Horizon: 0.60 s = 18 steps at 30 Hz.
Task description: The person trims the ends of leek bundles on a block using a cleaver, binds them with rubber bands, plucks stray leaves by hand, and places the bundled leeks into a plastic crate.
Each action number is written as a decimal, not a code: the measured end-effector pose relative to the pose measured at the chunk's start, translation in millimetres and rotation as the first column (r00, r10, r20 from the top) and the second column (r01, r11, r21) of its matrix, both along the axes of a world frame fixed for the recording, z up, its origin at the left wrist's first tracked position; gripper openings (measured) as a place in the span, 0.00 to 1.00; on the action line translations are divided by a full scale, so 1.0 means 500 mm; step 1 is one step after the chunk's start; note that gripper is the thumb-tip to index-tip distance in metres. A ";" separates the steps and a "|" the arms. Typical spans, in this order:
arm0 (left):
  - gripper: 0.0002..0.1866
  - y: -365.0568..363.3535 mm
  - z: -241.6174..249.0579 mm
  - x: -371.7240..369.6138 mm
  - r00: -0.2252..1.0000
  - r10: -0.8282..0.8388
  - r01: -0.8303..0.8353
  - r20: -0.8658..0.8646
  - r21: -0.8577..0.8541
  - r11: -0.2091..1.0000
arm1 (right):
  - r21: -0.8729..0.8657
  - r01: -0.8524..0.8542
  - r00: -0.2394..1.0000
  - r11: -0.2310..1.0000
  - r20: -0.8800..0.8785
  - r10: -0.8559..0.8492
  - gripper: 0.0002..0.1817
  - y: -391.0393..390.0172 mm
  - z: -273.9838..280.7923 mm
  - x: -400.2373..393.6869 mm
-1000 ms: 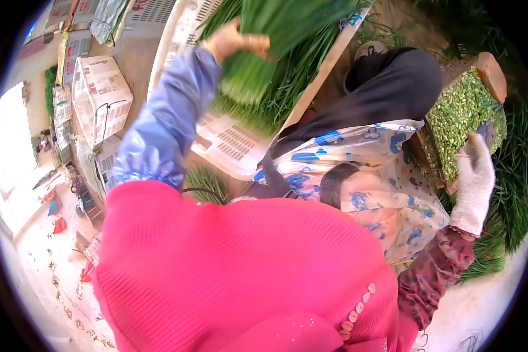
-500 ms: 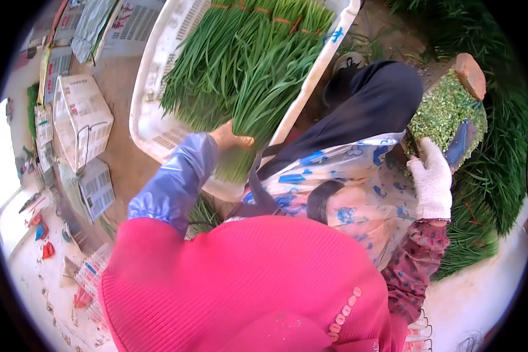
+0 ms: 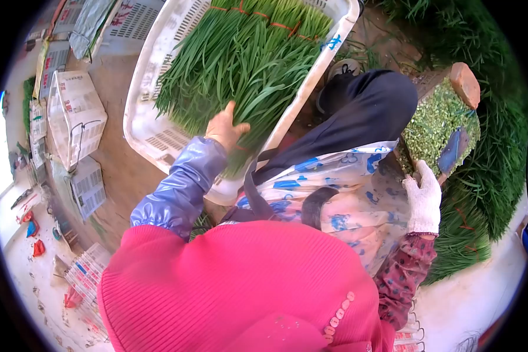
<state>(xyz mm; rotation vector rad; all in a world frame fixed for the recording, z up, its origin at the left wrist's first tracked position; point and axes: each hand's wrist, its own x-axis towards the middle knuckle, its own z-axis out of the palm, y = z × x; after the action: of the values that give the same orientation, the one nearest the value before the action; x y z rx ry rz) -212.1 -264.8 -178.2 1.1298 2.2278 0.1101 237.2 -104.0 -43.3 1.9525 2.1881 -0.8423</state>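
Head view: your left hand [image 3: 227,130] lies flat on the chives [image 3: 240,64], fingers [image 3: 231,109] spread and open, thumb out to the right, pressing the near cut ends rather than gripping. The chives lie straight ahead of those fingers, filling the white crate [image 3: 144,94]. Their long axis runs near to far, leaning a bit right, with the cut ends toward you and the tips at the far end. Orange ties [image 3: 276,24] band the bundles near the far end. The left hand is the one on them; the right is well apart, off to the right.

Your right hand [image 3: 423,196] wears a white glove, fingers curled down at the near edge of the chopping block [image 3: 437,120]. You cannot tell if it grips anything; the fingertips are hidden. The block is covered in green trimmings, with a brick [image 3: 464,83] at its far end and a blade [image 3: 453,149] lying on it just beyond the glove.

The chives look long, thin, bright green, densely packed, several bundles side by side, stalks mostly parallel. The crate sits tilted, its near right rim against your apron [image 3: 334,188]. More greens [image 3: 498,176] are heaped on the ground right of the block. Empty crates [image 3: 76,114] stand at far left.
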 end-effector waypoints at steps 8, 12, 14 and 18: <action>0.16 0.091 -0.035 0.026 0.939 0.301 -0.334 0.169 0.224 0.916 | -0.030 0.013 0.997 0.999 -0.069 -0.015 0.28 -0.013 0.001 -0.034; 0.14 0.063 -0.032 0.003 0.906 0.392 -0.422 0.157 0.301 0.855 | -0.099 0.082 0.991 0.992 -0.099 -0.092 0.30 -0.018 0.004 -0.043; 0.17 0.061 -0.031 -0.003 0.947 0.321 -0.315 0.032 0.302 0.900 | -0.134 0.088 0.991 0.987 -0.091 -0.100 0.29 -0.016 -0.005 -0.045; 0.22 0.121 -0.037 0.013 0.991 0.018 0.010 -0.134 0.201 0.979 | -0.121 0.044 0.993 0.992 -0.104 -0.057 0.29 -0.016 -0.004 -0.072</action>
<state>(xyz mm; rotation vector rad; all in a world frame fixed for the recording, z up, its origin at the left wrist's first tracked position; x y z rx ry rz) -205.4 -204.4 -196.9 1.2740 2.3812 0.2742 201.2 -112.2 -45.1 1.9572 2.0984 -1.0819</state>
